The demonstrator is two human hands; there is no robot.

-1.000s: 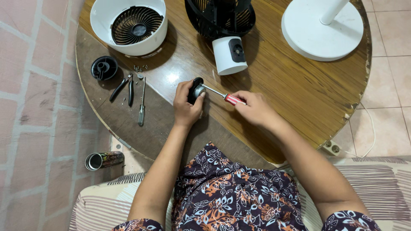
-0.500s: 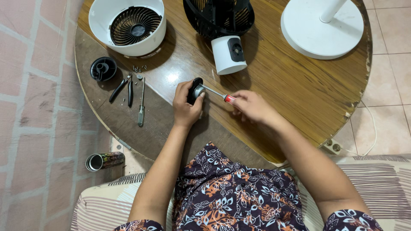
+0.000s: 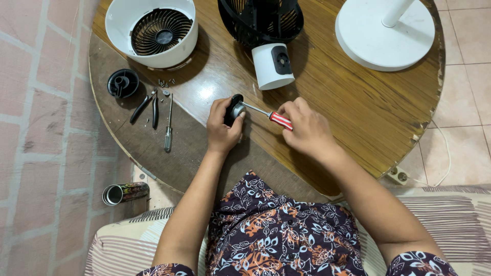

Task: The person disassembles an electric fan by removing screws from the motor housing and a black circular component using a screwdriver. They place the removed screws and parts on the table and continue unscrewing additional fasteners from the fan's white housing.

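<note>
My left hand (image 3: 221,129) grips a small black and silver motor part (image 3: 235,108) and holds it down on the round wooden table (image 3: 358,107). A screwdriver with a red striped handle (image 3: 280,120) is in my right hand (image 3: 307,129), which is wrapped around the handle. Its metal shaft points left, and the tip meets the silver face of the motor part. Both hands sit close together near the table's front middle.
A white fan housing with a black grille (image 3: 152,30) stands at the back left, a black fan cage on a white cylinder (image 3: 273,59) at the back middle, a white round fan base (image 3: 384,33) at the back right. A black cap (image 3: 123,83), pliers (image 3: 146,105), second screwdriver (image 3: 169,122) and screws (image 3: 165,82) lie left.
My right hand has shifted its grip on the screwdriver handle, so more of the red handle shows than half a second ago. The left hand and the motor part have stayed put.
</note>
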